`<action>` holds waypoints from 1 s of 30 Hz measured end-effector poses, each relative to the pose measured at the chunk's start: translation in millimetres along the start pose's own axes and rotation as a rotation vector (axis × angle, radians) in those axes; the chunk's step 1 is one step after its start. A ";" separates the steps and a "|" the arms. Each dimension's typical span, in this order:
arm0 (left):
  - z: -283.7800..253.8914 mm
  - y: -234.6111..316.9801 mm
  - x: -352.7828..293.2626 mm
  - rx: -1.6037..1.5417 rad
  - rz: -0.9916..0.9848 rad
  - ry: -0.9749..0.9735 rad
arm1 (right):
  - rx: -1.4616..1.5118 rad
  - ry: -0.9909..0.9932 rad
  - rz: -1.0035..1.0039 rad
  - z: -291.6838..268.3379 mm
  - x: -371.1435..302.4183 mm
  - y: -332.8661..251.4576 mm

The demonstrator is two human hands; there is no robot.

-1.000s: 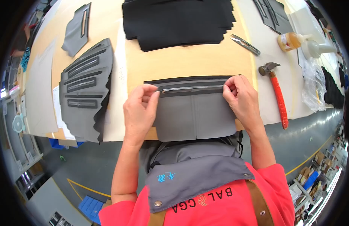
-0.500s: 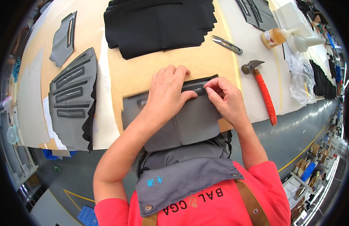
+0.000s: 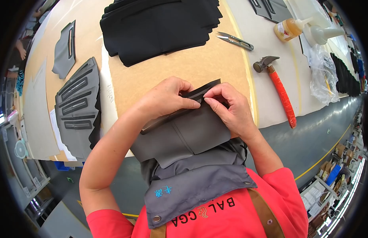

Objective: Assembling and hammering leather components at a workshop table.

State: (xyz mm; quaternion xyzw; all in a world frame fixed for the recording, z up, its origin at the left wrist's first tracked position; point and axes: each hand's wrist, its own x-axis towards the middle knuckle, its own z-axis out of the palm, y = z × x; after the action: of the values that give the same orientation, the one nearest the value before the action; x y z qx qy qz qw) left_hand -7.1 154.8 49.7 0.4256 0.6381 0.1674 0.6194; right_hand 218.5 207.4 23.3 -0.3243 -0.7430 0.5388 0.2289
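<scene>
A grey leather-like panel (image 3: pixel 203 131) lies at the table's near edge, its lower part hanging over my lap. A dark strip and slot run along its upper edge, which is tilted up. My left hand (image 3: pixel 166 99) is closed on that edge, thumb in front and fingers behind. Close beside it, my right hand (image 3: pixel 231 111) pinches the same edge between thumb and forefinger near the slot's right end. Whether a smaller piece sits between the right fingertips is too small to tell.
Beyond my hands lies a stack of black panels (image 3: pixel 160 31). Fanned grey slotted panels (image 3: pixel 78 107) and a single grey piece (image 3: pixel 64 51) are at left. To the right are thread snips (image 3: pixel 235 41), a red-handled hammer (image 3: pixel 281 91), an amber bottle (image 3: pixel 285 31) and a clear plastic bag (image 3: pixel 323 77).
The panel's upper edge has been tilted up and the panel turned slightly. My left hand has shifted left and lower; my right hand has moved slightly left, still pinching.
</scene>
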 end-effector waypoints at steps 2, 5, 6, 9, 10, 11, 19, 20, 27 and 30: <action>-0.5 -1.0 1.3 -0.100 -0.003 -0.053 | -0.023 0.003 -0.011 0.0 -0.8 -0.1; -2.2 1.0 -0.5 -0.091 -0.026 -0.059 | -0.026 0.015 -0.040 3.4 -2.7 3.7; -1.9 0.5 -0.9 -0.092 -0.029 -0.058 | -0.020 0.024 -0.045 4.5 -3.3 3.6; -0.9 1.1 -1.2 -0.156 -0.040 -0.054 | -0.027 0.040 -0.050 4.2 -4.8 1.4; -1.2 0.8 -0.8 -0.150 -0.043 -0.056 | -0.034 0.042 -0.054 4.2 -4.9 1.5; -1.4 0.6 -0.5 -0.143 -0.045 -0.058 | -0.034 0.041 -0.054 4.7 -4.8 1.6; -2.1 1.4 1.1 -0.046 -0.017 -0.045 | -0.143 0.065 -0.121 5.0 -2.4 5.9; -1.9 -0.3 2.0 -0.045 -0.010 -0.044 | -0.143 0.063 -0.121 5.2 -2.3 5.4; -2.2 -1.9 5.5 -0.052 0.025 -0.061 | -0.131 0.066 -0.077 7.5 -2.3 4.8; -2.5 -3.4 2.9 -0.051 0.020 -0.061 | -0.119 0.070 -0.042 12.2 -2.1 1.3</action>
State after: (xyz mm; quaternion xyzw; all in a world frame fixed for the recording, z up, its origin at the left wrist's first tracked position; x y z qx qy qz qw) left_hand -10.2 155.9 45.8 0.4209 0.6100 0.1770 0.6476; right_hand 211.8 198.2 18.3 -0.3405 -0.7718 0.4772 0.2464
